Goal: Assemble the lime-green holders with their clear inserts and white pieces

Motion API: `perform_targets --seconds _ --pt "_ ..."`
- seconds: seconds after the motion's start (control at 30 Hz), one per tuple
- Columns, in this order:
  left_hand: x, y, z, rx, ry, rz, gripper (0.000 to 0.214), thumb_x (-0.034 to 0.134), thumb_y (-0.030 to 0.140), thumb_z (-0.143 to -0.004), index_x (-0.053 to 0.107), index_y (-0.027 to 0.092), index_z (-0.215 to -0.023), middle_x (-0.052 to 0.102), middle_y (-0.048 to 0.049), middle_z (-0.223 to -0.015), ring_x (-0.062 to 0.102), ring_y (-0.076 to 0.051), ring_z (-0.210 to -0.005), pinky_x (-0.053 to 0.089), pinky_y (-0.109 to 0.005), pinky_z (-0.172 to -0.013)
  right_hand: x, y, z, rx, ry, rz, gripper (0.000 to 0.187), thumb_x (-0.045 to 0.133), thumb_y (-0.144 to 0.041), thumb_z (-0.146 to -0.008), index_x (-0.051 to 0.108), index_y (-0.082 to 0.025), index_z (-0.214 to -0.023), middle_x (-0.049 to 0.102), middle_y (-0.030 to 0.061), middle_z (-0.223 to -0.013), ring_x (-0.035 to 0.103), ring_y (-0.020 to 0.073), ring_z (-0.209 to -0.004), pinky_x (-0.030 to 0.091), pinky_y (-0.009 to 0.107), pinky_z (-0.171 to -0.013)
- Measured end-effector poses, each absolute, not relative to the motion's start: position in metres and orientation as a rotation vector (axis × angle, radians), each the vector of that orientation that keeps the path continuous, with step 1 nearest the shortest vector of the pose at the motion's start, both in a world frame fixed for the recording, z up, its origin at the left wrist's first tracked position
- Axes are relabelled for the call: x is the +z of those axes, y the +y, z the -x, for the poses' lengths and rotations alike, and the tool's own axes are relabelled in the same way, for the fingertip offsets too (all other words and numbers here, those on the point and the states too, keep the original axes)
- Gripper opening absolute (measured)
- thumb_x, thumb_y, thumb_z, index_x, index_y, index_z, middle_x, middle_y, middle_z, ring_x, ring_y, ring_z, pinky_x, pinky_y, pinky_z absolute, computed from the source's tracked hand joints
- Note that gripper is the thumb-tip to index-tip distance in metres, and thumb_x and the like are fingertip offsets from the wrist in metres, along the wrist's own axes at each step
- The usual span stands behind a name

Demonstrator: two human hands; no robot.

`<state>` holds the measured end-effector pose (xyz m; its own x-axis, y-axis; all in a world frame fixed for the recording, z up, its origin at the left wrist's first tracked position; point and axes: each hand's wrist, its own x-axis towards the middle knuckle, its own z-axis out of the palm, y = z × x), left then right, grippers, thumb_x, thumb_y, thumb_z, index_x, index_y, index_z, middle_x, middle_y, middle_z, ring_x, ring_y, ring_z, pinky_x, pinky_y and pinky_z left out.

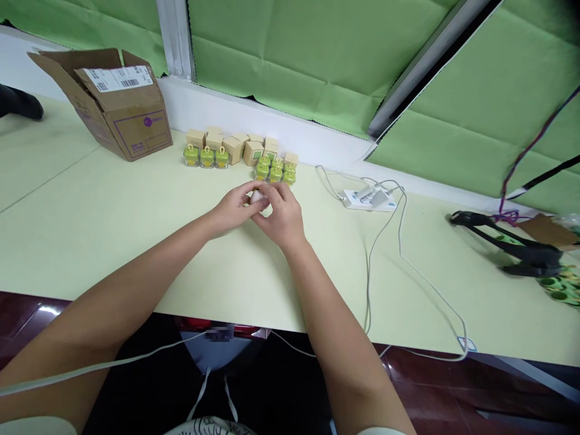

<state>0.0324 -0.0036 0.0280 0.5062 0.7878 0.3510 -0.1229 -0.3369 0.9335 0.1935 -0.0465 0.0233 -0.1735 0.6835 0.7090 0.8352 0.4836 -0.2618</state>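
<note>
Near the middle of the pale green laminate counter, my left hand and my right hand close together around a small white rounded object. Both hands are curled in, gripping it from either side between the fingers and thumbs, so most of it is hidden. It could be a cap or a small ball, but from this view I can't tell. Cupping it this way seems to keep it steady and centred in front of me.

Just beyond my fingers stand small green-and-yellow plastic jars with looped tops, bunched on the right, with a straight row of three more on the left. Behind them sit small tan cardboard cubes. Grouped like this, they appear kept together, back from the counter's front edge. Farther left, an open brown corrugated carton with a barcode label rests on the counter. To my right, a white power strip trails thin white cables, and a long black plastic clamp lies beyond it.
</note>
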Motion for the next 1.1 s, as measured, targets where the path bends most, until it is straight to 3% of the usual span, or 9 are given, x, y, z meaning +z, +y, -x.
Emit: perform_targets --seconds 0.17,0.33,0.43,0.53,0.6,0.7,0.83,1.1 --pt "0.024 -0.002 -0.034 1.063 0.568 -1.602 0.052 0.078 0.043 -0.091 0.065 0.026 -0.138 0.069 -0.0093 -0.132 0.067 -0.019 -0.104 0.054 -0.030 -0.090 0.020 -0.044 -0.194 -0.291 -1.923 1.250 0.041 0.063 -0.011 -0.087 0.066 -0.020 -0.127 0.065 0.0162 -0.125 0.066 0.0289 -0.111 0.059 0.043 -0.091" --pt "0.023 -0.004 -0.037 0.986 0.508 -1.482 0.032 0.075 0.034 -0.088 0.072 0.023 -0.118 0.066 -0.0026 -0.103 0.064 -0.017 -0.098 0.053 -0.027 -0.083 0.018 -0.041 -0.192 -0.341 -1.949 1.321 0.044 0.066 -0.014 -0.087 0.066 -0.020 -0.131 0.065 0.0169 -0.126 0.063 0.0337 -0.114 0.055 0.054 -0.100" --pt "0.025 -0.005 -0.037 0.918 0.536 -1.389 0.036 0.079 0.027 -0.082 0.069 0.023 -0.117 0.065 -0.0004 -0.097 0.065 -0.016 -0.093 0.052 -0.026 -0.079 0.020 -0.044 -0.191 -0.265 -1.962 1.259 0.045 0.066 -0.017 -0.088 0.065 -0.021 -0.133 0.065 0.0157 -0.125 0.063 0.0330 -0.115 0.055 0.053 -0.102" --pt "0.029 -0.002 -0.034 0.928 0.595 -1.290 0.045 0.083 0.031 -0.080 0.065 0.023 -0.120 0.068 -0.0003 -0.095 0.066 -0.015 -0.085 0.052 -0.028 -0.078 0.023 -0.045 -0.192 -0.109 -1.870 1.130 0.053 0.068 -0.021 -0.087 0.060 -0.023 -0.139 0.065 0.0151 -0.129 0.064 0.0297 -0.117 0.058 0.049 -0.100" --pt "0.031 0.002 -0.032 0.962 0.622 -1.222 0.046 0.083 0.032 -0.080 0.063 0.023 -0.119 0.070 -0.0002 -0.095 0.066 -0.013 -0.082 0.053 -0.029 -0.079 0.023 -0.044 -0.193 0.040 -1.754 1.102 0.045 0.070 -0.029 -0.088 0.063 -0.024 -0.132 0.067 0.0129 -0.126 0.068 0.0262 -0.109 0.061 0.044 -0.092" --pt "0.032 0.006 -0.031 0.995 0.619 -1.181 0.043 0.082 0.030 -0.080 0.061 0.022 -0.116 0.070 0.0000 -0.092 0.066 -0.013 -0.082 0.053 -0.029 -0.079 0.021 -0.040 -0.195 0.340 -1.578 1.139 0.023 0.069 -0.043 -0.093 0.071 -0.024 -0.107 0.073 0.0064 -0.106 0.070 0.0193 -0.087 0.062 0.037 -0.080" --pt "0.027 0.005 -0.034 0.986 0.599 -1.211 0.041 0.082 0.029 -0.079 0.061 0.022 -0.113 0.067 0.0021 -0.083 0.063 -0.012 -0.076 0.051 -0.028 -0.072 0.016 -0.034 -0.196 0.533 -1.431 1.160 0.025 0.074 -0.048 -0.089 0.072 -0.022 -0.088 0.071 0.0030 -0.096 0.068 0.0155 -0.077 0.058 0.032 -0.072" --pt "0.031 0.001 -0.036 1.045 0.606 -1.252 0.048 0.082 0.035 -0.078 0.059 0.023 -0.119 0.070 -0.0015 -0.104 0.068 -0.014 -0.087 0.050 -0.023 -0.062 0.016 -0.034 -0.185 0.666 -1.273 1.127 0.037 0.077 -0.058 -0.084 0.069 -0.022 -0.088 0.072 0.0021 -0.090 0.068 0.0165 -0.082 0.058 0.031 -0.072"
